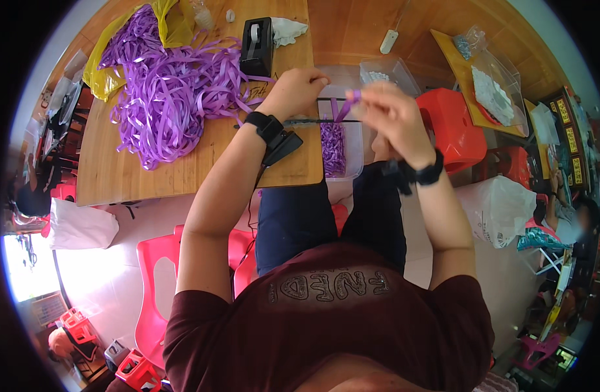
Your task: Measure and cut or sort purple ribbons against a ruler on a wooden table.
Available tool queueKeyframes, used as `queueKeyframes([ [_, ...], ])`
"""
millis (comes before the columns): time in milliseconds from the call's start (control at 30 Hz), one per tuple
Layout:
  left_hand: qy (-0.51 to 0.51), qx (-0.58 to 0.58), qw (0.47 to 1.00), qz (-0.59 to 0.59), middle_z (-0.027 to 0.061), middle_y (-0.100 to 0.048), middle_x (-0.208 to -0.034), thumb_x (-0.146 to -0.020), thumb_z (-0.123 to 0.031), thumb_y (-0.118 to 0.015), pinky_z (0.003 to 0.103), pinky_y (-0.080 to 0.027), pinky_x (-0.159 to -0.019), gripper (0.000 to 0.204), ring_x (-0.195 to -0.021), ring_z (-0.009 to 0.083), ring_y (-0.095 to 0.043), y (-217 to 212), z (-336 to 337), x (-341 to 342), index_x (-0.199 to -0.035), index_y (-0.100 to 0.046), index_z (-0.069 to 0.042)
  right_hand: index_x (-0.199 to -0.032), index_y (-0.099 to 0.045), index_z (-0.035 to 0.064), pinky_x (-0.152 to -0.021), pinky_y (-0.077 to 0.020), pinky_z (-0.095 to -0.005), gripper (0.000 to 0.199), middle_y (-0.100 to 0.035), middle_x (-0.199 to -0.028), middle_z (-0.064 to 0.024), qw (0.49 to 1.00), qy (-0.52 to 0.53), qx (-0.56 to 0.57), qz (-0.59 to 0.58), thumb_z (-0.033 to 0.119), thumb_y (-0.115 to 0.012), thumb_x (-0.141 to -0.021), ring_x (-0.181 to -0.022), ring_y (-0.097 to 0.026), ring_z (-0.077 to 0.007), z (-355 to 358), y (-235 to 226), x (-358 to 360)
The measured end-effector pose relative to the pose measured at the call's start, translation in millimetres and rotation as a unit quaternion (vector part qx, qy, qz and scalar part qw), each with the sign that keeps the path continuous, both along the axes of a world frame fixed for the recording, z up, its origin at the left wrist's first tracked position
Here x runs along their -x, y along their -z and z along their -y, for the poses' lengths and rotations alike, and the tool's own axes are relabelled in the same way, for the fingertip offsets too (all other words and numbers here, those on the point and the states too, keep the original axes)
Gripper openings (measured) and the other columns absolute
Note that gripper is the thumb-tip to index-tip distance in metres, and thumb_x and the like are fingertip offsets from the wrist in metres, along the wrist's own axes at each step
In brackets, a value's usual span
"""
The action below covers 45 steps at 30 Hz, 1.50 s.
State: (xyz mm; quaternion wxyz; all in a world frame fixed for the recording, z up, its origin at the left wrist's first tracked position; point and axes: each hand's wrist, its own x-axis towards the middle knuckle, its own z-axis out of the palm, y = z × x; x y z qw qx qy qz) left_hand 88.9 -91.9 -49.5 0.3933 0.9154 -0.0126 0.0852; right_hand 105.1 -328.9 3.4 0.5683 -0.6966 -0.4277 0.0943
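Left hand (299, 88) grip closed on thin dark rod (326, 121), right hand (391, 117) grip pinching purple ribbon (347, 104) looped over rod, clear bin (342, 147) below, ribbon pile (166, 85) on counter (182, 170)

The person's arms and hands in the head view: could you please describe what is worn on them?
Both forearms are bare below short maroon sleeves. The left hand has a black wristband with a black clip-on device; the right hand has a black band.
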Motion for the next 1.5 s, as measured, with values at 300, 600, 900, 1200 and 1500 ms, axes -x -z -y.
queueKeyframes([
  [300, -0.092, 0.092, 0.991, 0.043, 0.0172, -0.071, -0.091, -0.094, -0.025, -0.057, 0.037, -0.052, -0.077, 0.029, -0.085, 0.0302, -0.067, -12.2, -4.8, 3.4, -0.105, -0.073, -0.003, -0.117, -0.071, 0.0060, -0.076, -0.0470, -0.0236, 0.033, -0.073, -0.097, -0.0036, 0.977, 0.023, 0.083, -0.196, 0.017, -0.075, -0.086, -0.090, -0.063, -0.0079, -64.0, 56.2, -90.4],
  [600, -0.042, 0.074, 0.996, 0.036, 0.0167, -0.070, -0.090, -0.092, -0.026, -0.059, 0.040, -0.052, -0.078, 0.028, -0.086, 0.0339, -0.067, -11.4, 4.5, 8.2, -0.103, -0.071, -0.003, -0.110, -0.072, 0.0036, -0.079, -0.0489, -0.0251, 0.025, -0.072, -0.097, -0.0033, 0.950, 0.018, 0.101, -0.295, 0.014, -0.073, -0.087, -0.089, -0.066, -0.0109, -64.2, 85.3, -101.2],
  [900, 0.096, -0.129, 0.986, 0.055, 0.0126, -0.071, -0.097, -0.089, -0.025, -0.063, 0.042, -0.052, -0.081, 0.023, -0.092, 0.0330, -0.065, 11.8, -1.3, 1.4, -0.096, -0.074, -0.005, -0.121, -0.065, 0.0100, -0.083, -0.0502, -0.0261, 0.028, -0.068, -0.106, 0.0001, 0.887, 0.021, 0.156, -0.434, 0.016, -0.064, -0.094, -0.090, -0.064, -0.0109, -33.3, 107.2, -87.8],
  [1200, 0.089, -0.086, 0.992, 0.003, 0.0129, -0.072, -0.095, -0.088, -0.024, -0.066, 0.038, -0.053, -0.080, 0.023, -0.089, 0.0310, -0.067, 4.7, -0.9, 3.5, -0.096, -0.075, -0.005, -0.123, -0.063, 0.0023, -0.083, -0.0519, -0.0266, 0.030, -0.070, -0.107, -0.0059, 0.921, -0.079, 0.005, -0.381, 0.014, -0.066, -0.095, -0.093, -0.065, -0.0125, -30.4, 141.4, -24.7],
  [1500, 0.083, -0.074, 0.993, 0.030, 0.0125, -0.072, -0.088, -0.086, -0.029, -0.064, 0.042, -0.053, -0.079, 0.023, -0.086, 0.0331, -0.067, 10.0, -1.5, 1.7, -0.089, -0.077, -0.010, -0.109, -0.066, 0.0013, -0.072, -0.0555, -0.0261, 0.021, -0.071, -0.095, -0.0086, 0.890, -0.018, -0.082, -0.448, 0.019, -0.063, -0.098, -0.077, -0.067, -0.0132, -25.7, 133.9, -0.9],
])
